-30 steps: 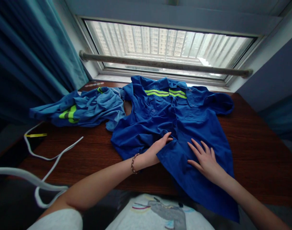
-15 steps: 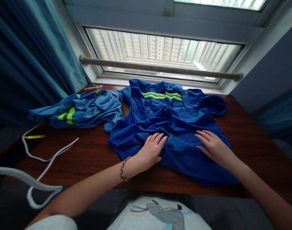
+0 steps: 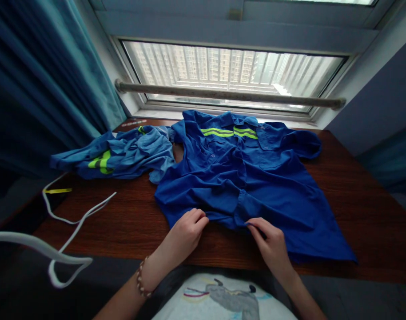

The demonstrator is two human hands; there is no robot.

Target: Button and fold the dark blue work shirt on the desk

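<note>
Left hand (image 3: 189, 229) and right hand (image 3: 269, 242) pinch the near hem of the blue work shirt (image 3: 272, 186); crumpled lighter-blue garment (image 3: 133, 151) left of the shirt

An indoor room, possibly a bedroom or dormitory, is shown, though its exact use cannot be told from this view. A dark wood-grain table (image 3: 326, 178) is set against a low window (image 3: 229, 75), across which a pale rail (image 3: 229, 94) is fixed. Tall, many-windowed buildings can be seen beyond upright bars outside. The window is flanked on the left by a long blue curtain (image 3: 56, 75), and more blue fabric (image 3: 389, 155) is seen at the far right, beside a plain wall (image 3: 369, 89).
</note>
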